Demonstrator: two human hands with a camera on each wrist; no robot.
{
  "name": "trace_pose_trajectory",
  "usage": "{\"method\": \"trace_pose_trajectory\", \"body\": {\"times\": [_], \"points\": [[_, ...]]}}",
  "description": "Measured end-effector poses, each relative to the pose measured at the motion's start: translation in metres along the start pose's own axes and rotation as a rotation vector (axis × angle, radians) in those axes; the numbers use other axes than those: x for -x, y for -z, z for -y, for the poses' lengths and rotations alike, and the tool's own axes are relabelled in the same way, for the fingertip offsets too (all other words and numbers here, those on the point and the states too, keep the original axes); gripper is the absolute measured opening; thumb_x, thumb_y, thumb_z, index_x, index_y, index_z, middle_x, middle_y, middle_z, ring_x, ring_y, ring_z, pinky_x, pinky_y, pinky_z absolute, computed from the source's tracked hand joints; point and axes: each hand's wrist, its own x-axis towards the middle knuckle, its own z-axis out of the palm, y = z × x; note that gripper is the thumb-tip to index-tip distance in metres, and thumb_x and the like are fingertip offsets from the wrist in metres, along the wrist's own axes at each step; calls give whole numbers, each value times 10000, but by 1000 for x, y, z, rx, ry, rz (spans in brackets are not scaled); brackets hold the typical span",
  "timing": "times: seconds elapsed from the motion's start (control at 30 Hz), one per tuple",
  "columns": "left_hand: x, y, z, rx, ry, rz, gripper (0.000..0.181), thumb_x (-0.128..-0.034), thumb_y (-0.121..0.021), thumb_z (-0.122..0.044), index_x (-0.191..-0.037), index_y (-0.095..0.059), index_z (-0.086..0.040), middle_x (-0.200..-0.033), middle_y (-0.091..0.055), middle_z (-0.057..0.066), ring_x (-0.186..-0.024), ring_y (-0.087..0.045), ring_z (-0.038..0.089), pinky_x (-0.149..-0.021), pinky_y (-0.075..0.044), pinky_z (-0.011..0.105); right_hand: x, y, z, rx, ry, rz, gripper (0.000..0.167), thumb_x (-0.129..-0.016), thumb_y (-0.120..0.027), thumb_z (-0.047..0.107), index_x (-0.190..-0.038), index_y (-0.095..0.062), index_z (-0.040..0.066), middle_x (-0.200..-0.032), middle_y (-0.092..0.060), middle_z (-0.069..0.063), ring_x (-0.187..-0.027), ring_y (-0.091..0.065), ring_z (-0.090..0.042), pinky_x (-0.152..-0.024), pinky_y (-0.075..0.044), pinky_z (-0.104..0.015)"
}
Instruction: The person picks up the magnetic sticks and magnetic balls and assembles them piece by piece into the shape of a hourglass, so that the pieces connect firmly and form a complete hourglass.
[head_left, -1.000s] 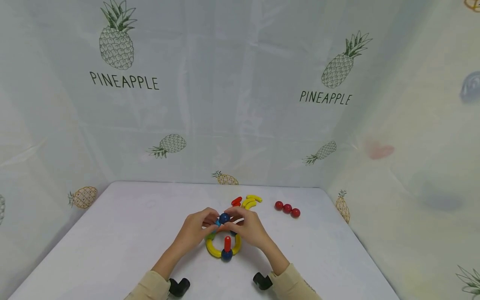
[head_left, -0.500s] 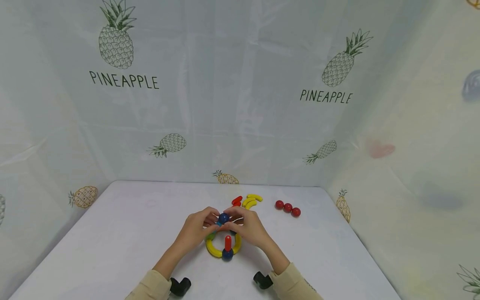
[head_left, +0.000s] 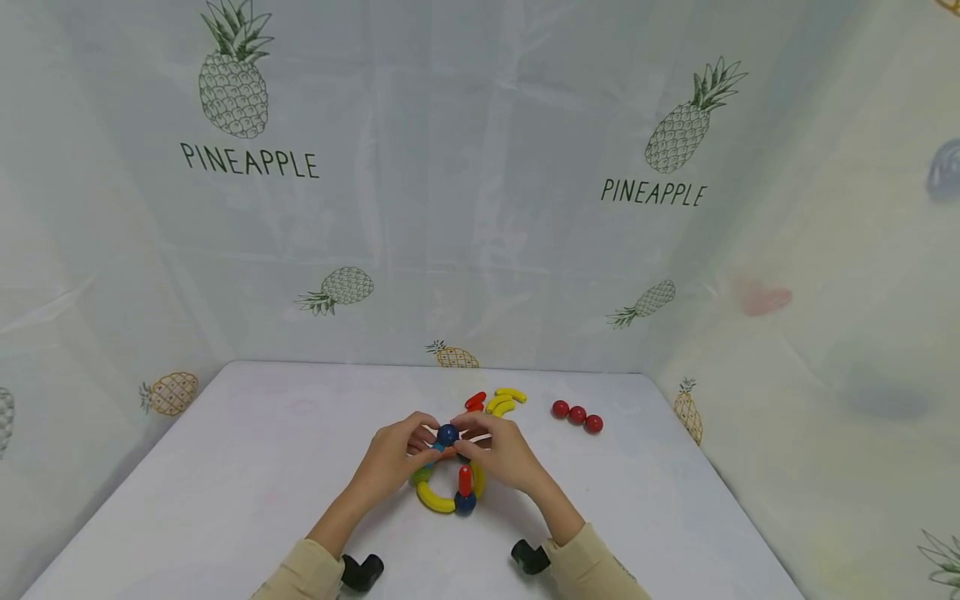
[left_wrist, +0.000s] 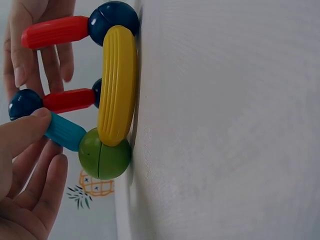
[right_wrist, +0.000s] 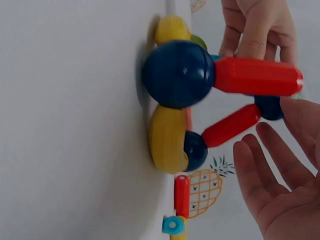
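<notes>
Head view: ball-and-rod assembly point(head_left: 437, 499) on the counter point(head_left: 285, 467), left hand point(head_left: 392, 450) and right hand point(head_left: 501, 454) flanking its top dark-blue ball point(head_left: 447, 435). Left wrist view: left thumb and fingers pinch the light-blue rod point(left_wrist: 66, 132), which runs from that ball to a green ball point(left_wrist: 104, 156) under a yellow arc point(left_wrist: 118, 85). Right wrist view: right thumb at the top dark-blue ball, fingers near a slanted red rod point(right_wrist: 232, 126); cannot tell whether they grip.

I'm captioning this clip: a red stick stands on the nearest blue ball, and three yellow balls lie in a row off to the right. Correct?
Not quite: the head view shows three red balls in that row, not yellow. The red stick does stand on the nearest blue ball.
</notes>
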Motion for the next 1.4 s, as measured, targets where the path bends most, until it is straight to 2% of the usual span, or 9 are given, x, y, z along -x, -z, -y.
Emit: {"method": "trace_pose_trajectory", "body": {"times": [0.13, 0.33, 0.5, 0.63, 0.8, 0.9, 1.23, 1.4], "points": [[0, 0, 0, 1, 11, -2, 386, -890, -879, -171, -1194, -671, -282, -979, -732, -109, -866, -685, 62, -807, -599, 230, 1, 11, -2, 29, -6, 37, 287, -1031, -728, 217, -1309, -707, 151, -1237, -751, -3, -1099, -720, -182, -933, -601, -287], [-1, 1, 1, -14, 31, -30, 391, -872, -896, -182, -1185, -677, -270, -981, -734, -109, -858, -683, 55, -804, -606, 243, 3, 26, -2, 30, -20, 166, 315, -1016, -746, 312, -1305, -717, 190, -1195, -749, 46, -1082, -687, -123, -957, -572, -287], [-1, 2, 2, -21, 47, -58, 396, -854, -912, -196, -1168, -681, -267, -978, -739, -109, -842, -685, 49, -799, -609, 249, 2, 28, -5, -31, -10, 268, 326, -982, -792, 254, -1269, -726, 116, -1153, -757, -17, -1047, -690, -142, -964, -581, -324], [-1, 2, 3, -32, 40, -68, 399, -847, -917, -178, -1162, -685, -256, -968, -744, -98, -834, -692, 54, -789, -612, 254, 2, 26, -6, -70, -23, 327, 267, -968, -806, 205, -1203, -734, 100, -1104, -754, 27, -1018, -706, -137, -945, -593, -307], [-3, 3, 3, -29, 30, -61, 399, -851, -907, -126, -1173, -690, -218, -959, -746, -80, -834, -695, 66, -783, -613, 257, 1, 22, -8, -43, -18, 323, 152, -964, -807, 200, -1101, -742, 217, -1042, -747, 85, -974, -711, -114, -916, -595, -275], [-3, 3, 2, -20, 27, -53, 392, -856, -902, -115, -1172, -691, -211, -961, -745, -78, -831, -690, 63, -777, -604, 242, 2, 20, -8, -24, -21, 304, 143, -967, -804, 198, -1087, -740, 241, -1020, -749, 95, -953, -709, -107, -903, -594, -258], [-2, 2, 3, -16, 4, -68, 379, -864, -904, -162, -1162, -678, -225, -956, -737, -84, -805, -671, 53, -758, -605, 239, 3, 17, -8, 18, -24, 266, 131, -982, -788, 189, -1099, -733, 212, -982, -745, 100, -924, -710, -82, -898, -583, -236], [-1, 2, 2, -7, 13, -55, 399, -866, -902, -155, -1187, -673, -219, -945, -726, -94, -801, -665, 53, -753, -605, 229, 3, 17, -10, 27, -17, 240, 118, -998, -768, 202, -1108, -735, 174, -977, -745, 77, -928, -712, -88, -900, -584, -242]]}}
